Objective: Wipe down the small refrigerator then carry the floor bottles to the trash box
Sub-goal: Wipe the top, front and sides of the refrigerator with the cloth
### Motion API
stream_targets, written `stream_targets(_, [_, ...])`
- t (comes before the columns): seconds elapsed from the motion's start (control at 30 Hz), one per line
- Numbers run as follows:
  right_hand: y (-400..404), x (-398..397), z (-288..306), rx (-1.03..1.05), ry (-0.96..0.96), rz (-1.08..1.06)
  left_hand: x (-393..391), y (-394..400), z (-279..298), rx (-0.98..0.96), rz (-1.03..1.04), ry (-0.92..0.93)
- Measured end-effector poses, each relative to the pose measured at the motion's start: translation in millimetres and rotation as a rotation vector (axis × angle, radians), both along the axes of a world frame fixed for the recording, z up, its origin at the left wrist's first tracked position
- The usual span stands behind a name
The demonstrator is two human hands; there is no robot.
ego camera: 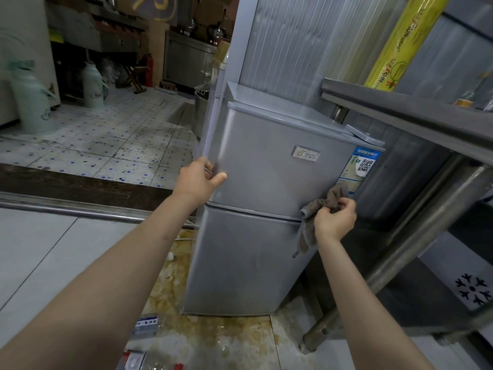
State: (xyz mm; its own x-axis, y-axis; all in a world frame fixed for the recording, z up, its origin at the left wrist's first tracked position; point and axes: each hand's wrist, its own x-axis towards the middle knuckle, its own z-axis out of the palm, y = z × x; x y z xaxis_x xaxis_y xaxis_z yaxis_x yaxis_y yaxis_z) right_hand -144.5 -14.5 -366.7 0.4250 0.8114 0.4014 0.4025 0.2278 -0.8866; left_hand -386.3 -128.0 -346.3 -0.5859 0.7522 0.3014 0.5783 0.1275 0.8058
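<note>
A small silver two-door refrigerator (pixel 256 209) stands in the middle of the view. My left hand (pixel 198 180) grips the left edge of its upper door, thumb on the front. My right hand (pixel 334 221) holds a bunched grey-brown cloth (pixel 324 206) against the right side of the front, at the seam between the two doors. Part of the cloth hangs down over the lower door. Two clear plastic bottles lie on the stained floor in front, one with a blue label (pixel 148 325) and one with a red label (pixel 144 361).
A steel rack (pixel 426 182) with a thick leg stands close on the right, a yellow roll (pixel 400 41) on top. A raised metal threshold (pixel 80 206) crosses the left. Beyond it are two pale green flasks (pixel 32 100) on tiled floor. A metal pot (pixel 200 113) sits behind the refrigerator.
</note>
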Motion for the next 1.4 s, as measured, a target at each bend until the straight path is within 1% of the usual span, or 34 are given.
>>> stream_targets(0.07, [-0.8, -3.4, 1.6, -0.04, 0.036, -0.02, -1.2, 0.8, -0.8, 0.004, 0.004, -0.001])
stream_targets(0.13, [-5.4, -8.6, 0.0, -0.058, 0.028, -0.009, -1.6, 1.0, -1.1, 0.009, -0.001, -0.005])
stream_targets(0.3, [-20.6, -22.5, -13.1, -0.001, -0.122, 0.083, -1.5, -0.5, -0.9, 0.008, -0.007, 0.004])
stream_targets(0.37, [-23.5, -23.4, -14.9, 0.012, -0.174, 0.089, -1.9, -0.8, -0.8, 0.003, -0.011, 0.005])
stream_targets(0.43, [-22.8, -21.6, -12.9, 0.03, -0.154, 0.072, -2.0, -0.3, -1.1, 0.0, -0.014, 0.011])
stream_targets(0.57, [-24.6, -31.5, -9.2, 0.016, -0.043, 0.006, -3.0, 1.1, -3.1, 0.003, -0.009, 0.017])
stream_targets(0.67, [-33.7, -41.7, -16.4, -0.014, -0.073, 0.017, -3.0, 0.9, -3.1, 0.004, -0.013, -0.008])
stream_targets(0.8, [-32.2, -35.5, -21.8, -0.027, -0.13, 0.071, -1.8, -0.4, -1.4, 0.002, -0.029, -0.03])
stream_targets(1.0, [-9.0, -8.1, -18.9, -0.093, -0.126, -0.007, 0.6, 0.0, -2.1, 0.001, -0.008, 0.005])
stream_targets(1.1, [-7.5, -5.1, -19.4, -0.113, -0.154, 0.003, 2.2, 0.5, -4.3, 0.026, 0.007, -0.016])
stream_targets(1.23, [-8.7, -5.1, -19.5, -0.123, -0.147, 0.024, 4.9, 1.6, -8.5, 0.05, 0.033, 0.012])
stream_targets(1.33, [-7.8, -3.0, -18.3, -0.128, -0.149, 0.033, 7.7, 0.3, -10.3, 0.027, 0.043, 0.009])
stream_targets(1.4, [-7.9, -2.9, -17.4, -0.134, -0.149, 0.042, 8.3, -1.8, -14.0, -0.029, 0.052, 0.04])
